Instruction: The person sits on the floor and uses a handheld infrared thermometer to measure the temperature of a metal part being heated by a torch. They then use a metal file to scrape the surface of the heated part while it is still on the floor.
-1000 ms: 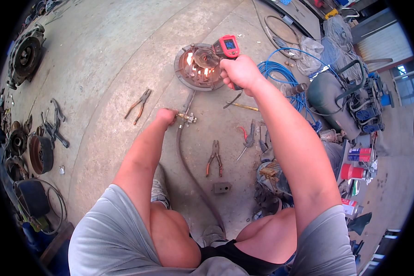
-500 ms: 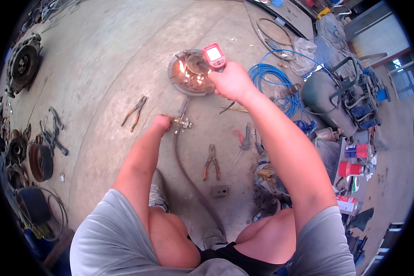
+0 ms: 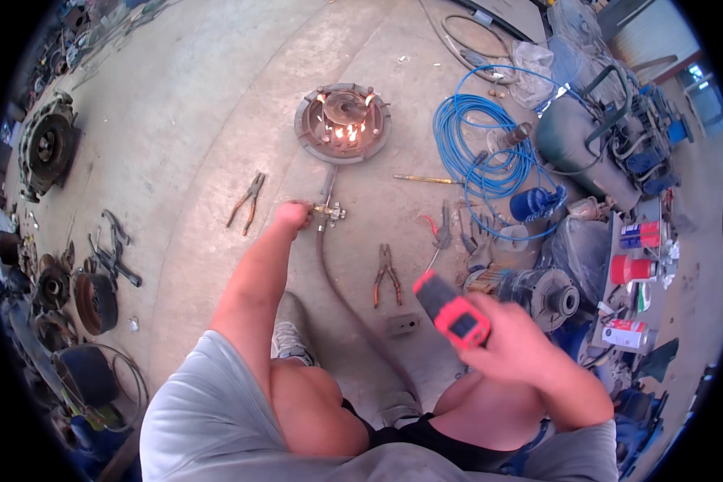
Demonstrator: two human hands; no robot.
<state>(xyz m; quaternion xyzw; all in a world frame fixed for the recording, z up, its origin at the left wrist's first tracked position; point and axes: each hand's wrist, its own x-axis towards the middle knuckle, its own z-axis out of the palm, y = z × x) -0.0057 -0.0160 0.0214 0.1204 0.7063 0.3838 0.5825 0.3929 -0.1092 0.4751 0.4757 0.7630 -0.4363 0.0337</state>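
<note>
My right hand (image 3: 512, 344) is closed round a red and black infrared thermometer (image 3: 448, 309) with a dark screen, held above the floor near my right knee. Out ahead, the fingers of my left hand (image 3: 292, 215) are closed on the brass gas valve (image 3: 329, 212); the knob they grip is partly hidden. From that valve a metal pipe leads to a round gas burner (image 3: 304, 143), where orange flames rise about a round metal part (image 3: 347, 107). A dark rubber hose (image 3: 335, 292) runs back from the valve towards my feet.
Pliers (image 3: 247, 201) lie left of the valve, more pliers (image 3: 385, 277) nearer me beside a small metal block (image 3: 404, 324). To the right are a coiled blue hose (image 3: 450, 128), a red-handled tool (image 3: 438, 235) and an air compressor (image 3: 574, 145). Drums and metal parts (image 3: 96, 304) line the left.
My right hand has drawn the thermometer back from beside the burner towards my right knee. Its screen was lit and is now dark. My left hand stays at the valve.
</note>
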